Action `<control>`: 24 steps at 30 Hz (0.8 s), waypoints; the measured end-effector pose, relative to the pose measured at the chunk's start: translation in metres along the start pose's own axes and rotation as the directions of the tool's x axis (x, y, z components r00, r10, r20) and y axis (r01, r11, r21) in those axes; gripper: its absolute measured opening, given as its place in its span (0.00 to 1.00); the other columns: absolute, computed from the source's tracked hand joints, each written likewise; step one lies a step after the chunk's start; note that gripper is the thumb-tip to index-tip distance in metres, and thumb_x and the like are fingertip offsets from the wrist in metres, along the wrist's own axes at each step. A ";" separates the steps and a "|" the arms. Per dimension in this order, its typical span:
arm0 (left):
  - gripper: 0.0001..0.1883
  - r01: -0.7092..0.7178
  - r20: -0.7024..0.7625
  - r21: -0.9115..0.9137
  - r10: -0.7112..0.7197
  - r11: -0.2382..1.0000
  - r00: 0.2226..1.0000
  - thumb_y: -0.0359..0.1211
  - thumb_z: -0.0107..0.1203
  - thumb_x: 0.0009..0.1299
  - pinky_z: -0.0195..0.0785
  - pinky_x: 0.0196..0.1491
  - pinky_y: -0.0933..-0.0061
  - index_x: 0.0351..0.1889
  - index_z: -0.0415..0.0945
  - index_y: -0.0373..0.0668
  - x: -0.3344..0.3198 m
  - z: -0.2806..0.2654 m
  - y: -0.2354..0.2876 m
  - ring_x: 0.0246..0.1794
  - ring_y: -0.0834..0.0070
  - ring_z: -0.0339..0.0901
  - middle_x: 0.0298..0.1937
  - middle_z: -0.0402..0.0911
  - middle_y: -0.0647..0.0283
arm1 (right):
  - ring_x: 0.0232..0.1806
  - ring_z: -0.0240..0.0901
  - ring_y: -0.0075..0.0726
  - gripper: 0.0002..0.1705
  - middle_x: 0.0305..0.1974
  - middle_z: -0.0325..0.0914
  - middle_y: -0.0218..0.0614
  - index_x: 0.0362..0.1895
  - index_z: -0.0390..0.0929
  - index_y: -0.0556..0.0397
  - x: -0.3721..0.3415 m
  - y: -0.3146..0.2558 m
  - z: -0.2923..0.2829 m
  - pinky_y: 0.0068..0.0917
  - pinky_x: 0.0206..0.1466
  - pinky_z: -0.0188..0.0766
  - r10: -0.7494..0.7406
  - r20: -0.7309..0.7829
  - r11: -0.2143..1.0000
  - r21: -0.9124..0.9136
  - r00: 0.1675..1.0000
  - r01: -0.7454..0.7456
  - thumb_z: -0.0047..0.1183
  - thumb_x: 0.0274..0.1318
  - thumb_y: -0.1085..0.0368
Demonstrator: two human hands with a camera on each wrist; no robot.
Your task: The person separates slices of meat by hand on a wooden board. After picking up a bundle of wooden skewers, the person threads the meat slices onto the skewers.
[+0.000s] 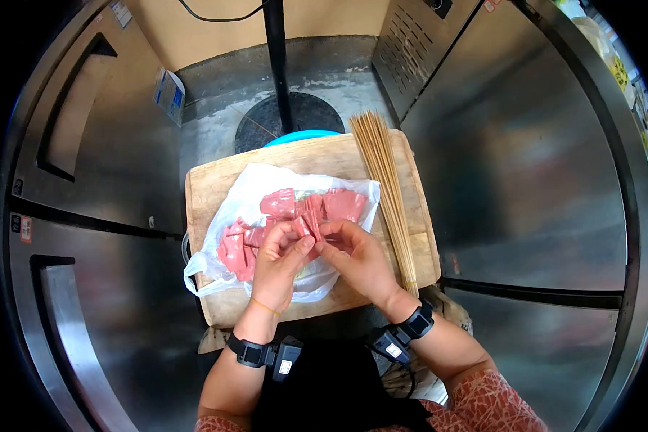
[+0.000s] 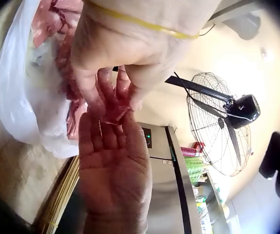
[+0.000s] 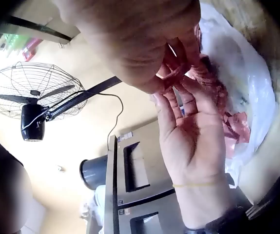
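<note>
Both hands meet over a white plastic bag (image 1: 255, 186) spread on a wooden board (image 1: 207, 184). Between them they pinch a folded slice of pink meat (image 1: 309, 216). The left hand (image 1: 277, 270), with a thin yellow band at its wrist, grips it with thumb and fingertips. From the other side, the right hand (image 1: 366, 266) pinches the same slice, thumb toward the left thumb. More meat slices (image 1: 239, 252) lie loosely piled on the bag. In the left wrist view the held slice (image 2: 115, 111) shows at the touching fingertips. Fingers partly hide it.
A long bundle of thin bamboo skewers (image 1: 387, 205) lies along the board's right side. Steel cabinets (image 1: 533, 165) stand left and right. Behind the board are a blue basin (image 1: 302, 135) and a black pole (image 1: 277, 65) on a round base.
</note>
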State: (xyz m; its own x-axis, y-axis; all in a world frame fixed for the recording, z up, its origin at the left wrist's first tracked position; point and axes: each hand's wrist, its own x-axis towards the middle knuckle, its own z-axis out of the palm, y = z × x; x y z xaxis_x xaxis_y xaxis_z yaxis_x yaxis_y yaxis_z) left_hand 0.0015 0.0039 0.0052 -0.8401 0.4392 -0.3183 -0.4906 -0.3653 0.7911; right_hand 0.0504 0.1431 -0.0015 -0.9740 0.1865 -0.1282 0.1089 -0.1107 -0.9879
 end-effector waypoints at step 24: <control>0.14 -0.119 -0.213 0.301 0.188 0.946 0.959 0.22 0.55 0.59 0.62 0.30 0.87 0.44 0.74 0.37 0.001 -0.007 -0.026 0.27 0.90 0.68 0.31 0.76 0.72 | 0.32 0.77 0.47 0.13 0.31 0.77 0.46 0.40 0.76 0.57 -0.004 -0.007 0.017 0.34 0.35 0.73 -0.341 0.022 0.706 -0.654 0.940 0.272 0.57 0.45 0.72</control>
State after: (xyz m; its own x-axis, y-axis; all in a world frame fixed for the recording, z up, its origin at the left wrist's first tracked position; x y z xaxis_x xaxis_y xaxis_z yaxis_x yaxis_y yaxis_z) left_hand 0.0118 0.0078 -0.0189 -0.9470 0.1778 -0.2677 -0.2950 -0.1503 0.9436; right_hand 0.0503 0.1265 0.0077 -0.9569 0.1916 0.2185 -0.0580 0.6108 -0.7897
